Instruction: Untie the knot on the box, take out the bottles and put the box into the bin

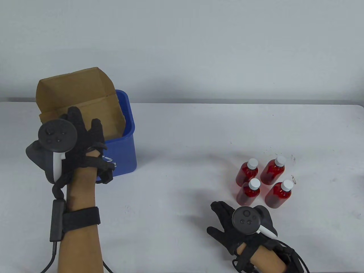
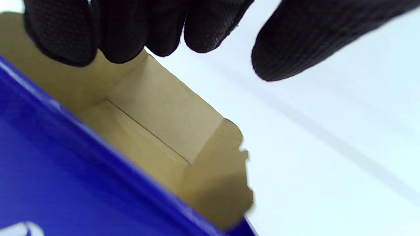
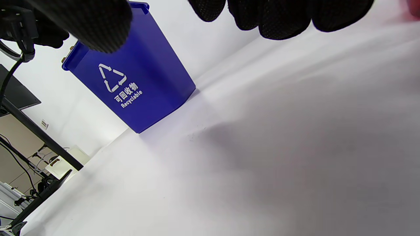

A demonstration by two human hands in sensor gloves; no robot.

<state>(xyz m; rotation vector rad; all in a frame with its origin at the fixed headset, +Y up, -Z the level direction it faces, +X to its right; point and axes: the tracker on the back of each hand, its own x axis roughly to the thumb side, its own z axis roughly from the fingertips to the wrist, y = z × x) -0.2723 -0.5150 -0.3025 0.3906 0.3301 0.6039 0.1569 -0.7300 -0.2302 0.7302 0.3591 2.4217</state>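
An open brown cardboard box (image 1: 76,91) stands tilted inside the blue recycling bin (image 1: 121,153) at the table's left, with its flaps sticking up above the rim. My left hand (image 1: 82,128) hovers over the near side of box and bin with straight fingers, holding nothing. In the left wrist view the fingertips (image 2: 203,29) hang just above the box (image 2: 164,114), which looks empty, and the bin wall (image 2: 65,183). Several red bottles (image 1: 261,182) with white caps stand grouped at the right. My right hand (image 1: 227,224) lies spread on the table just in front of them.
The white table (image 1: 184,142) ends at a pale wall behind. In the right wrist view the bin (image 3: 137,85) shows its recycling sign, and a dark desk frame and cables (image 3: 29,131) lie beyond the table's left end.
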